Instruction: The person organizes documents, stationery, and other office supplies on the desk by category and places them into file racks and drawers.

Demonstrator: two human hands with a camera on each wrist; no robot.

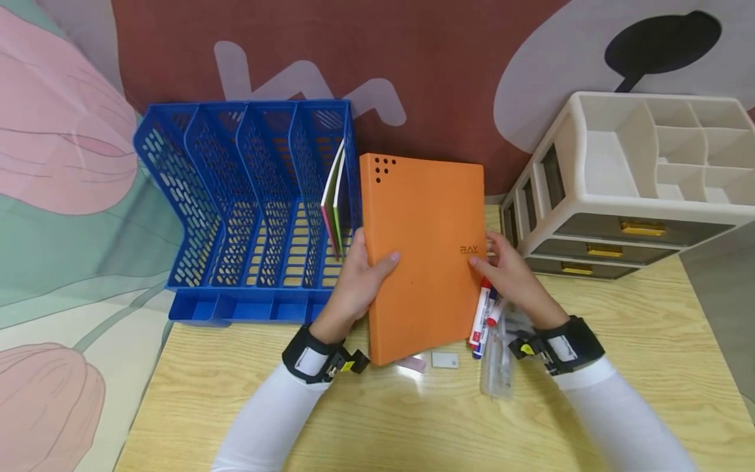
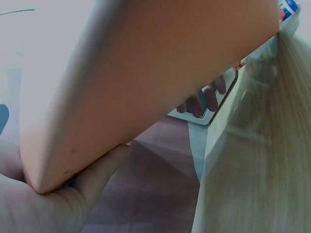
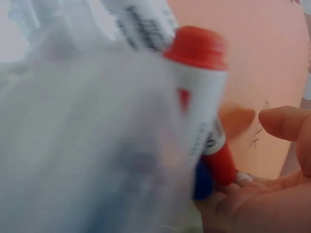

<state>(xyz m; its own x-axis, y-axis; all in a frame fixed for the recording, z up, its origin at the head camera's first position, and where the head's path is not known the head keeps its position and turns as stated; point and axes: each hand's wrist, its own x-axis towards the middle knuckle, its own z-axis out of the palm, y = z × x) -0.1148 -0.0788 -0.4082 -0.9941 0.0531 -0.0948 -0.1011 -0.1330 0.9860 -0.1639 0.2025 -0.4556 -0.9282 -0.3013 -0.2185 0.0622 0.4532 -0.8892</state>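
An orange binder [image 1: 425, 216] with black dots and a "RAY" logo stands tilted between both hands. My left hand [image 1: 356, 275] grips its spine side, thumb across the front; the left wrist view shows the binder [image 2: 146, 73] from low down, its edge between thumb and fingers. On the opposite edge, my right hand [image 1: 513, 275] pinches the cover, thumb beside the logo and fingers partly hidden behind. Red and blue markers [image 1: 480, 314] lie below the right hand, close to the binder. In the right wrist view, a red-capped marker [image 3: 199, 82] partly blocks the cover.
A blue file rack [image 1: 236, 305] stands at left, with thin booklets [image 1: 333, 203] in its right compartment. At right is a white drawer organizer [image 1: 575, 177]. A clear plastic pouch [image 1: 498, 370], a small white block [image 1: 445, 360] and a pinkish strip [image 1: 413, 364] lie on the wooden table [image 1: 366, 419].
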